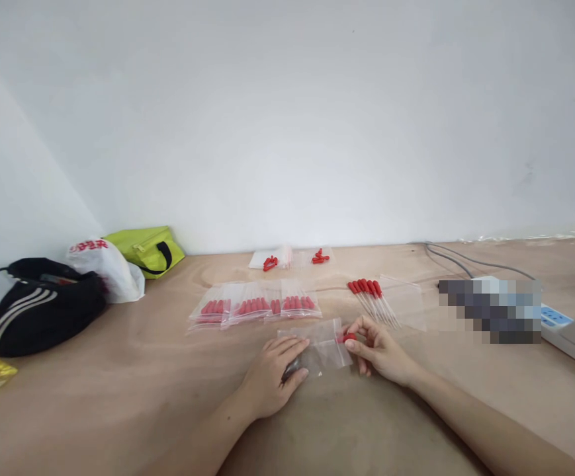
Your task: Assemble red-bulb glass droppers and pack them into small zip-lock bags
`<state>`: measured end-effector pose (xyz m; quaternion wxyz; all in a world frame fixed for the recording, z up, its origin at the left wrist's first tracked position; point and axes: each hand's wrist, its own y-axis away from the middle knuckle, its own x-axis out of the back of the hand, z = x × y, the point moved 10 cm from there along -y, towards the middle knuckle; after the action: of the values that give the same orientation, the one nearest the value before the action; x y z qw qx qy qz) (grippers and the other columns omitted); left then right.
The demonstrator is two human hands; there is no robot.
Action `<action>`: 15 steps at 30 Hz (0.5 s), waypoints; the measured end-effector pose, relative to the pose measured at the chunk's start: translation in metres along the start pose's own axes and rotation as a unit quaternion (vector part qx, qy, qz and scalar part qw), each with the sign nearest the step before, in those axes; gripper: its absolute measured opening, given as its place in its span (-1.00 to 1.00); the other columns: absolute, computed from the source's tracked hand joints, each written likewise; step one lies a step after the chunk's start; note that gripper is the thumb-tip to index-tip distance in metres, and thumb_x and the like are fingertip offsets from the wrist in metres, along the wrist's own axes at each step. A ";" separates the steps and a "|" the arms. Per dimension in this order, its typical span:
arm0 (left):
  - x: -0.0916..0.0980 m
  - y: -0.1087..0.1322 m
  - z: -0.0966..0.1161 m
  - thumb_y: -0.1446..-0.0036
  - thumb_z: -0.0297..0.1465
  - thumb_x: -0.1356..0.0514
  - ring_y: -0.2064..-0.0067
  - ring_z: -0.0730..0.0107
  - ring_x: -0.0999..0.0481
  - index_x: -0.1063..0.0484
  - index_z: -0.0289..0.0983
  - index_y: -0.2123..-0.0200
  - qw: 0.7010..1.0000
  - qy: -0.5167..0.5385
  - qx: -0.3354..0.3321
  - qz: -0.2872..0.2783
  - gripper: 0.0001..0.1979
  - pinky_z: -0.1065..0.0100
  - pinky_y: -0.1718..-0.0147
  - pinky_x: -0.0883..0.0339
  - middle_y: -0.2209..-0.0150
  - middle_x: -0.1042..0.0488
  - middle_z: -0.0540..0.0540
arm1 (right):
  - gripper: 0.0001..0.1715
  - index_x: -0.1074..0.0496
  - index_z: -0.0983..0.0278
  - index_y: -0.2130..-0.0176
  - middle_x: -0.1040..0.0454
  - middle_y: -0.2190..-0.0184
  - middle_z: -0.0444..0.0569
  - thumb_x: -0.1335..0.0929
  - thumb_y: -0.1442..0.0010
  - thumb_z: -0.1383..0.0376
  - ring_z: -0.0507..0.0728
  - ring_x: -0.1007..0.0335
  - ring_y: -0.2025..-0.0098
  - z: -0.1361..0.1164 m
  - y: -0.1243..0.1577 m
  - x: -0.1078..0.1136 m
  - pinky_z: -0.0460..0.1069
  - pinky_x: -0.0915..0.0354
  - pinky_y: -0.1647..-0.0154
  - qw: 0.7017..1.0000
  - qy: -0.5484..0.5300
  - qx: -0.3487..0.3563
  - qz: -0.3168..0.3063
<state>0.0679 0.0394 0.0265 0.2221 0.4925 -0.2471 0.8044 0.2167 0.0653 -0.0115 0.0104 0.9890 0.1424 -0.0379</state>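
Observation:
My left hand (272,377) is closed on the left end of a clear plastic bag (324,350), with something dark showing between thumb and fingers. At the bag's right end, my right hand (374,350) pinches a red-bulbed dropper (349,337), whose bulb is by the bag's edge. Beyond my right hand, several red-bulbed droppers (366,288) lie side by side, partly on another clear bag (409,301). Filled bags (255,305) with red bulbs inside lie in an overlapping row behind my left hand.
Two small groups of red bulbs (270,263) sit on clear bags near the wall. Black (44,311), white (111,268) and lime-green bags (141,248) stand left. A power strip (572,344), cables and a blurred object are right.

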 end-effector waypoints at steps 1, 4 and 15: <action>0.000 0.000 0.000 -0.11 -0.35 -0.08 -0.07 0.20 -0.26 -0.23 -0.19 -0.07 1.000 0.003 -0.002 -0.001 -0.58 0.08 -0.05 -0.13 -0.04 -0.35 -0.11 | -0.55 -0.14 0.23 0.39 -0.41 0.35 -0.16 -0.38 0.07 0.01 -0.11 -0.24 0.71 -0.002 0.000 -0.002 -0.17 -0.16 0.74 1.000 -0.007 0.006 -0.008; -0.001 0.000 -0.001 -0.11 -0.35 -0.07 -0.08 0.19 -0.26 -0.24 -0.20 -0.07 1.000 0.008 0.003 -0.006 -0.58 0.08 -0.05 -0.13 -0.04 -0.35 -0.12 | -0.59 -0.15 0.22 0.40 -0.38 0.44 -0.20 -0.35 0.03 0.01 -0.05 -0.33 0.53 -0.008 0.001 -0.011 -0.11 -0.29 0.50 0.998 -0.030 0.030 -0.052; 0.008 -0.002 -0.004 -0.12 -0.34 -0.07 0.08 0.29 -0.40 -0.43 -0.21 0.17 0.997 0.068 0.004 0.036 -0.77 0.20 0.01 -0.23 0.13 -0.45 -0.09 | -0.68 -0.43 0.28 0.51 -0.40 0.56 -0.16 -0.40 0.11 0.06 -0.01 -0.26 0.53 -0.001 -0.006 -0.008 -0.10 -0.19 0.49 0.994 0.095 0.036 -0.034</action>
<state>0.0624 0.0443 0.0321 0.2073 0.4283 -0.2463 0.8444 0.2076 0.0686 -0.0095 -0.0403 0.9824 0.1751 0.0507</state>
